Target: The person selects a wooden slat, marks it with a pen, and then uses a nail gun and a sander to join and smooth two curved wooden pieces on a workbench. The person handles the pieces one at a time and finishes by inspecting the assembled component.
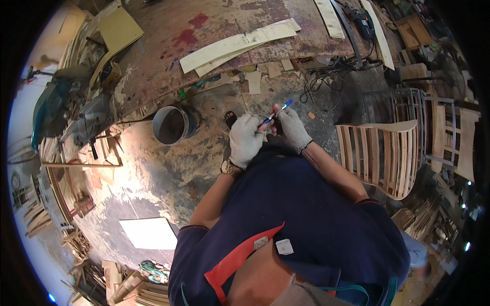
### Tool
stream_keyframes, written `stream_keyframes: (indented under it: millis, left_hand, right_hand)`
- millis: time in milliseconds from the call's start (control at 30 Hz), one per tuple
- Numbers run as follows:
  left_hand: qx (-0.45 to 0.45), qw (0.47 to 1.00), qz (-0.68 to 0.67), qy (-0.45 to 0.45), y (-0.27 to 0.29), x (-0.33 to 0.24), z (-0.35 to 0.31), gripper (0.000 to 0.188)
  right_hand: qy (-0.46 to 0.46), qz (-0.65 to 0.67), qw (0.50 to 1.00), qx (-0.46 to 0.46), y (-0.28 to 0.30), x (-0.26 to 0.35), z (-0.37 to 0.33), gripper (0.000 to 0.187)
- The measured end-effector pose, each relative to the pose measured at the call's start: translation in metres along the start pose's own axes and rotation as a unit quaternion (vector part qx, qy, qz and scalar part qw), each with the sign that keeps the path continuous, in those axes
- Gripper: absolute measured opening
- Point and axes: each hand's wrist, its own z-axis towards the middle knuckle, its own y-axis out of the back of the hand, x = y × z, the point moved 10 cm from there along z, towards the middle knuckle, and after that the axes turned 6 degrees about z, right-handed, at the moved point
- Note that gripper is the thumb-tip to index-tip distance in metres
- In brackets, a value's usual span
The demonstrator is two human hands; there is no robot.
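Roughly at nine o'clock from the hands stood a teal power saw (56, 104) on its stand, and nearer, at about ten o'clock, a grey bucket (173, 124) sat open-mouthed on the stained concrete floor (153, 168). Above it the worn workbench (204, 30) carried long pale wood strips (240, 45).

Centre frame, the left hand (245, 140), in a white knit glove with a wristwatch (230, 168) at the cuff, was curled closed just beside the pen; whether its fingers actually pinched the lower end I could not tell. The blue pen (275, 115) lay slanted between the two hands, its tip pointing toward one o'clock. The right hand (292, 127), likewise gloved, had its fingers pressed together around the pen's upper part, seemingly near the cap.

I judged the pen light, stiff and smooth-barrelled, liable to slip somewhat against knit gloves, so best taken at mid-barrel with a firm fingertip pinch.

Toward three o'clock stood a slatted wooden chair back (380, 158), with a tangle of black cables (332, 71) at one o'clock and stacked metal frames (408, 112) beyond.
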Motion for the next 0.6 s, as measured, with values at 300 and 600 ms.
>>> stream_keyframes:
  millis: [300,600]
  left_hand:
    - [0.094,0.983,-0.148,0.054,0.002,0.079,0.080,0.037]
    - [0.400,0.909,-0.114,0.013,-0.094,0.101,0.105,0.030]
  right_hand:
    - [0.247,-0.003,0.961,-0.127,0.021,0.161,-0.015,0.051]
    - [0.425,-0.441,0.446,-0.653,0.101,0.339,-0.464,0.034]
